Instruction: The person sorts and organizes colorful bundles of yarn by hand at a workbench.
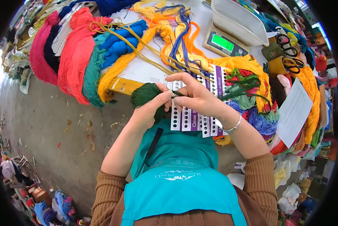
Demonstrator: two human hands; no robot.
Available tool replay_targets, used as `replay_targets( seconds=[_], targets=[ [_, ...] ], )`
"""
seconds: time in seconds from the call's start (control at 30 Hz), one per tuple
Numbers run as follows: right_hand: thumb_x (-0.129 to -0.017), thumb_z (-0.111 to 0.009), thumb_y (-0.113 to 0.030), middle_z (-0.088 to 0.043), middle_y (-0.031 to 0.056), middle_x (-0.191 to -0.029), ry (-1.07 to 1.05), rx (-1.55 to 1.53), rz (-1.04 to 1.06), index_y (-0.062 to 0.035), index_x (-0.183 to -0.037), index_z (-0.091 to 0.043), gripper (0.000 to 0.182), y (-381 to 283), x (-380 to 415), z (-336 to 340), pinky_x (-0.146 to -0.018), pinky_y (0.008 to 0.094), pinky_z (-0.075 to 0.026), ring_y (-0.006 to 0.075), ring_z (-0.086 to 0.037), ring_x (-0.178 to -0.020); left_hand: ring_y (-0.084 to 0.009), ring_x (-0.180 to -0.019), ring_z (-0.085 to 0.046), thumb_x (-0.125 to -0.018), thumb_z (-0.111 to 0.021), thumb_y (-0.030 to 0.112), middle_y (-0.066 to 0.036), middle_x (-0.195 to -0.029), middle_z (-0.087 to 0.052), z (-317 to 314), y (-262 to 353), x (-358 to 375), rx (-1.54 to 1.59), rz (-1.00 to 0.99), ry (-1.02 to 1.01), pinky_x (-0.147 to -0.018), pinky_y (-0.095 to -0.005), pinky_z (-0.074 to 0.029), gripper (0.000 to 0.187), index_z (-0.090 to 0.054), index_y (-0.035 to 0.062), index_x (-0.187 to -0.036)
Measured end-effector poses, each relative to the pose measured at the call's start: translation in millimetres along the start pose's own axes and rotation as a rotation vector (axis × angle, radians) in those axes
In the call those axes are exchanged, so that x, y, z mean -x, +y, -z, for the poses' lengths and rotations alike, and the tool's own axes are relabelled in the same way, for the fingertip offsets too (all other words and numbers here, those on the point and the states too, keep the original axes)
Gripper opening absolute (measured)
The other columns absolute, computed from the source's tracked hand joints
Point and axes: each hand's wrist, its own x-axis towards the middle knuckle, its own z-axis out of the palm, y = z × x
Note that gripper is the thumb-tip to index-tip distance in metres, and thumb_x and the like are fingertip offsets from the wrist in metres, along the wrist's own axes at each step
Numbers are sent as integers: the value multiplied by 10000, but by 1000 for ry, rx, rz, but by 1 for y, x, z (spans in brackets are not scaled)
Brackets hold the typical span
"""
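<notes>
My left hand point(154, 106) is closed round a dark green skein of thread point(144, 95), which bulges out over the thumb side. Fingertips of my right hand point(197, 96) pinch the green thread close to the left thumb. The two hands almost meet in front of the table edge. Below and behind the right hand hang white and purple thread cards point(193, 121) with rows of punched holes. Loose dark green strands point(244, 84) lie on the table beyond my right wrist.
Pink, coral, teal and blue hanks point(76, 56) drape over the table's left edge. A scale point(225, 42) with a lit green display carries a white tray point(240, 20). Scissors point(292, 64) sit in a holder at right, near a written sheet point(294, 113). Scraps litter the floor point(63, 124).
</notes>
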Motion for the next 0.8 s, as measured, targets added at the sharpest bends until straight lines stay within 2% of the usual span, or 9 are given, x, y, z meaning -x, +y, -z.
replay_targets(
  seconds=[0.1,0.13,0.17,0.23,0.27,0.37,0.4,0.47,0.8],
  targets=[
    [-912,-641,-56,-608,9,-789,133,295,52,-22,-1324,-478,444,0,-1,4,-671,216,-457,46,-592,-758,-95,-669,-537,-943,-652,189,-14,-740,-579,-3,-3,-9,-5,15,39,-617,-235,-438,149,-567,67,-942],
    [-886,-676,-58,-643,37,-785,274,251,129,6,-1145,-620,273,7,-5,-2,-658,242,-473,76,-609,-731,-96,-672,-538,-952,-640,191,-13,-736,-575,-4,-4,-12,11,30,74,-618,-236,-436,144,-565,69,-937],
    [-886,-676,-58,-643,37,-785,271,249,126,6,-1145,-620,273,15,-9,1,-658,242,-473,76,-609,-731,-96,-672,-538,-952,-640,191,-13,-736,-575,-2,-6,-15,13,32,78,-618,-236,-436,144,-565,69,-937],
    [-867,-676,-71,-702,126,-826,428,618,377,-16,-981,-688,127,28,-17,7,-686,299,-517,214,-679,-720,-97,-689,-546,-975,-605,214,-31,-763,-587,0,-10,-23,-23,39,110,-631,-236,-448,153,-576,64,-988],
    [-866,-672,-38,-693,106,-839,463,631,356,33,-909,-692,85,30,-21,10,-660,279,-505,142,-643,-727,-97,-689,-546,-975,-605,214,-31,-763,-587,0,-8,-25,-20,40,114,-631,-236,-448,153,-576,64,-988],
    [-859,-668,-46,-691,102,-787,566,630,244,27,-922,-686,97,46,-34,32,-632,274,-495,138,-636,-680,-80,-676,-578,-999,-564,222,-62,-834,-636,0,-7,-32,-237,112,287,-606,-225,-486,328,-574,-4,-1237],
    [-859,-668,-46,-691,102,-787,565,631,241,27,-922,-686,97,50,-34,35,-632,274,-495,138,-636,-680,-80,-676,-578,-999,-564,222,-62,-834,-636,0,-7,-34,-234,113,288,-606,-225,-486,328,-574,-4,-1237],
    [-813,-669,-83,-692,155,-790,558,688,170,-6,-853,-691,90,51,-36,38,-680,355,-528,301,-685,-721,-76,-662,-584,-1000,-538,169,-59,-858,-642,-1,-6,-38,-330,169,274,-588,-225,-492,316,-562,-16,-1255],
    [-803,-677,-83,-681,165,-770,579,715,147,-8,-846,-662,87,53,-36,38,-675,366,-529,312,-686,-719,-89,-622,-582,-989,-529,121,-49,-813,-629,11,-9,-58,-322,213,125,-567,-227,-486,284,-548,-21,-1234]
  ],
)
